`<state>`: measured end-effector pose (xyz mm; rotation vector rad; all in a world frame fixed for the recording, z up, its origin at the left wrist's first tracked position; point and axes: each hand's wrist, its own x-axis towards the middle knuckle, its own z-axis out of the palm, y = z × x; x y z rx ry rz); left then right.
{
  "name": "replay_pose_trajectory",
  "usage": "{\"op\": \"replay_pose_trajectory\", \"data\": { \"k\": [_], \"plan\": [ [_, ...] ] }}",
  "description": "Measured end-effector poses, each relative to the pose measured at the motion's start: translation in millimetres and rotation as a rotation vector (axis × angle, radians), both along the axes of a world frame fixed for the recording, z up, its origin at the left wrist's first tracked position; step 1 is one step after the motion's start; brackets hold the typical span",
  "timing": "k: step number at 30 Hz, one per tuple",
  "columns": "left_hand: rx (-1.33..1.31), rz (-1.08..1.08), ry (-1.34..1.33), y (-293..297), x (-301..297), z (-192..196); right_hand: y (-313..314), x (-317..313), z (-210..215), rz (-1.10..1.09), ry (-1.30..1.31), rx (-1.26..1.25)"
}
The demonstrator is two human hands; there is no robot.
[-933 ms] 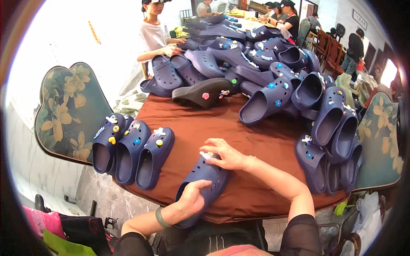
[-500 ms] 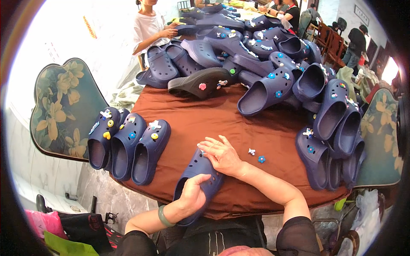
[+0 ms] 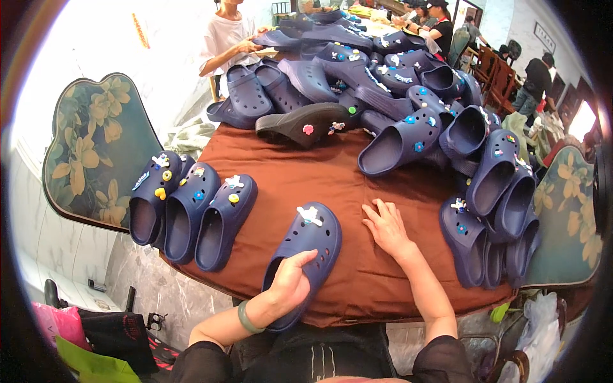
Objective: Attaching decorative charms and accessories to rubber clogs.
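A navy blue clog point(image 3: 306, 252) lies in front of me on the brown tablecloth point(image 3: 332, 185), with a white charm point(image 3: 310, 215) stuck on its toe. My left hand point(image 3: 290, 281) grips its heel end, thumb inside the opening, a green bangle on the wrist. My right hand point(image 3: 386, 226) rests flat on the cloth just right of the clog, fingers spread, holding nothing.
Three navy clogs with charms point(image 3: 188, 204) lie in a row at my left. A big heap of navy clogs point(image 3: 396, 96) covers the far side and right edge of the table. One black clog point(image 3: 303, 124) lies among them. A person in a white shirt point(image 3: 227, 38) stands beyond. Floral chair backs point(image 3: 96, 147) flank the table.
My right hand has left the clog's toe and moved right onto the cloth. A white charm now sits on the clog. My left hand keeps its hold on the heel.
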<state>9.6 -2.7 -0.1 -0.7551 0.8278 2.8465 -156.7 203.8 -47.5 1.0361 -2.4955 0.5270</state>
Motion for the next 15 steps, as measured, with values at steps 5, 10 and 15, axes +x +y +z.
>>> {"op": "replay_pose_trajectory", "data": {
  "k": [5, 10, 15],
  "plan": [
    [-0.020, 0.004, -0.013, -1.7, -1.5, -0.4, 8.7, 7.0, 12.3, 0.036, -0.282, -0.121],
    [-0.057, -0.033, -0.026, -6.8, -2.7, -5.9, 27.7, 5.0, 26.1, 0.030, -0.348, -0.040],
    [-0.141, -0.078, -0.043, -4.2, 0.4, 7.5, 32.8, 4.1, 28.6, 0.023, -0.344, -0.106]
  ]
}}
